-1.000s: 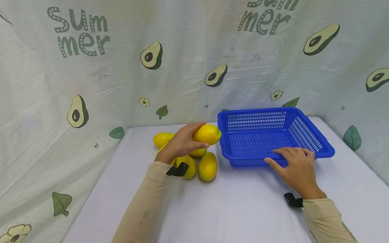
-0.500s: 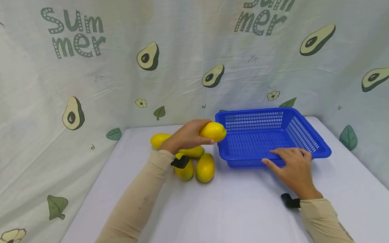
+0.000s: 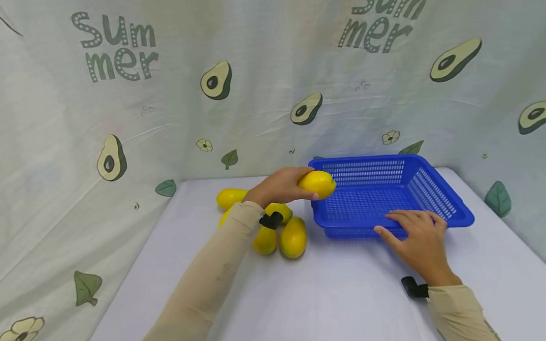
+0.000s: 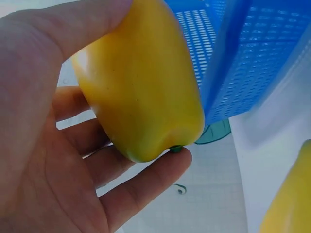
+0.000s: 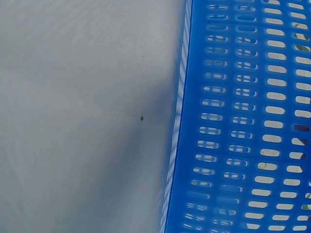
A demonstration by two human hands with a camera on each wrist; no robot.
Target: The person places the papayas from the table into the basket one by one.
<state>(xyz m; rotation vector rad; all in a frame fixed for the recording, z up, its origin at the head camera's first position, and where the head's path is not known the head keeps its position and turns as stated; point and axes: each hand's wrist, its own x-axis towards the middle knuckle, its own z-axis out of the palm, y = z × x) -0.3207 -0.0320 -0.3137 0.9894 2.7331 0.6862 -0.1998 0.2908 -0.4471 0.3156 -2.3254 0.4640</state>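
Observation:
A yellow mango (image 3: 318, 184) is held in my left hand (image 3: 285, 185), above the left rim of a blue plastic basket (image 3: 364, 222). In the left wrist view the thumb lies over one side of this mango (image 4: 141, 82), with the fingers round its other side and one fingertip by its green stem end. My right hand (image 3: 420, 243) holds the basket's near rim, fingers over the top and thumb at the outer side. Only the basket's slotted wall (image 5: 233, 116) shows in the right wrist view, without the hand.
Several more mangoes lie on the white table left of the basket, the nearest mango (image 3: 293, 238) closest to it; my left forearm (image 3: 213, 275) partly covers the group. A printed cloth (image 3: 250, 64) hangs behind the table.
My left hand has carried the mango rightward, from over the other mangoes to the basket's left rim. The right hand stays at the near rim, and the basket keeps its place.

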